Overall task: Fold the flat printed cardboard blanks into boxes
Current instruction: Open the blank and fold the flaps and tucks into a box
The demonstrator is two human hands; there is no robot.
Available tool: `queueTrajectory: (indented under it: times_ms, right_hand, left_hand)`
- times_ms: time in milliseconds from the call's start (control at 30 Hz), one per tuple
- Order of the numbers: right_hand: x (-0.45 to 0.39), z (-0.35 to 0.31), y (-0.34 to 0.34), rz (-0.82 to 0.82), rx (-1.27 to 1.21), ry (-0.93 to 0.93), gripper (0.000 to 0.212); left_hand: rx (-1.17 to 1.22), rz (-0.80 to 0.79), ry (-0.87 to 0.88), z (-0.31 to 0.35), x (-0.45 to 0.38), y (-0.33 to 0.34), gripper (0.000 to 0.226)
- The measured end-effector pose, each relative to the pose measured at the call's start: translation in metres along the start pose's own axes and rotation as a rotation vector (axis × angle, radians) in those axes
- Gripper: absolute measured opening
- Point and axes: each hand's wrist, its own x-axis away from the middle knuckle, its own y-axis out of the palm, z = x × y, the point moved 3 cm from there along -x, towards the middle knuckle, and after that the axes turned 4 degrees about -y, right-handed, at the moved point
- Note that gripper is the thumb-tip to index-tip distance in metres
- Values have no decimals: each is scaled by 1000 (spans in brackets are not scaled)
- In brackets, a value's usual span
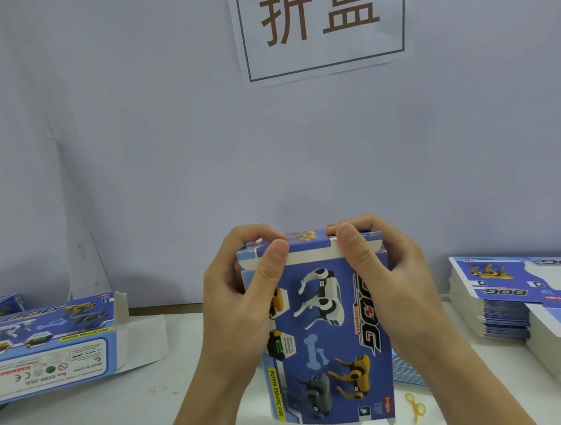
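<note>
A blue printed box (329, 340) with robot-dog pictures stands upright in front of me, held off the white table (121, 416). My left hand (242, 300) grips its left side, thumb pressing the top flap's white edge. My right hand (385, 281) grips the right side, thumb on the same flap and fingers curled over the top. The top flap is bent down toward the front panel. A folded box (50, 344) lies on its side at the left, one end flap open.
Tall stacks of flat blanks (521, 299) sit at the right, with another stack (410, 368) behind my right wrist. A yellow rubber band (416, 407) lies near the front. A paper sign (320, 26) hangs on the pale wall. Another box's corner (2, 305) shows at the far left.
</note>
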Motion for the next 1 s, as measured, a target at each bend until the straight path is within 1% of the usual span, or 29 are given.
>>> queueTrajectory:
  times_ms: [100,200,233,367,533,667,767,833,900,933,1000]
  right_hand:
    - [0,-2,0,3,-18,-9,35]
    - [-1,-3,0,-5,-33,2,48]
    - [-1,-3,0,-7,-38,8,50]
    - [-1,-4,3,-11,-42,15,48]
    - [-1,-5,5,-19,-47,22,46]
    - [-1,-2,1,-12,-72,41,30]
    - [-2,0,-1,-23,-106,55,26]
    - [-2,0,-1,-43,-131,66,29]
    - [-2,-1,-1,-62,-130,78,40]
    - [-2,-1,-1,-64,-129,84,42]
    - [-2,0,-3,-54,-135,86,33]
  left_hand:
    - [5,-23,6,0,1,2,18]
    - [14,-15,2,1,0,3,17]
    - [17,-9,0,1,0,2,18]
    - [24,11,-28,2,0,1,25]
    - [39,-12,-34,4,1,1,21]
    - [73,-57,-69,3,2,2,18]
    - [82,-89,-95,2,3,-1,16]
    - [89,-95,-110,1,3,-1,15]
    - [100,-95,-118,0,3,0,16]
    - [101,-94,-118,0,2,0,17]
    - [105,-97,-117,-1,2,0,17]
